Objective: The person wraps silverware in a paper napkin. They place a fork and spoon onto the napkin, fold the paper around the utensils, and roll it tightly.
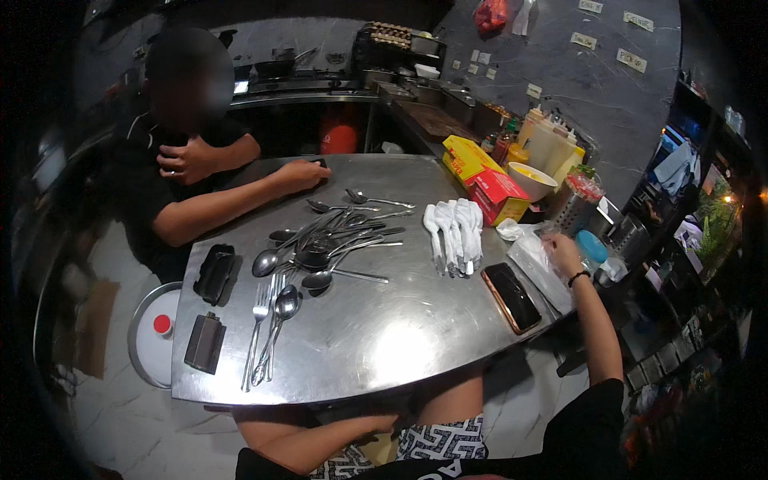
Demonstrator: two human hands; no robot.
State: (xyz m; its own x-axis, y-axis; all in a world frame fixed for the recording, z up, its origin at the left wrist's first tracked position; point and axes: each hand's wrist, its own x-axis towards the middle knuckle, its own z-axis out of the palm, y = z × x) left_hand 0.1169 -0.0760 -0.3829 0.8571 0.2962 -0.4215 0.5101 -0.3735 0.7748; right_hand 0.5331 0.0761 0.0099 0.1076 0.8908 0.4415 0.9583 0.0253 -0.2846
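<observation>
My right hand (562, 255), with a dark bracelet at the wrist, has its curled fingers on the far end of a clear plastic packet of white napkins (540, 270). Down in my lap rests my left hand (384, 423); its fingers are not clearly visible. Beside the packet lies a smartphone (511, 298), dark screen up. Several napkin-wrapped cutlery sets (454, 234) form a row left of the packet. Loose spoons and forks (324, 246) are heaped mid-table. Closer to me lie a fork (260, 312) and a spoon (286, 306) with other cutlery.
Across the steel table (408, 324) a person's hand (303, 176) holds a dark object. A black case (215, 273) and a dark box-shaped device (205, 343) sit at left. A yellow-red carton (486, 180), white bowl (532, 180), squeeze bottles (546, 138) and perforated steel holder (573, 204) line the right.
</observation>
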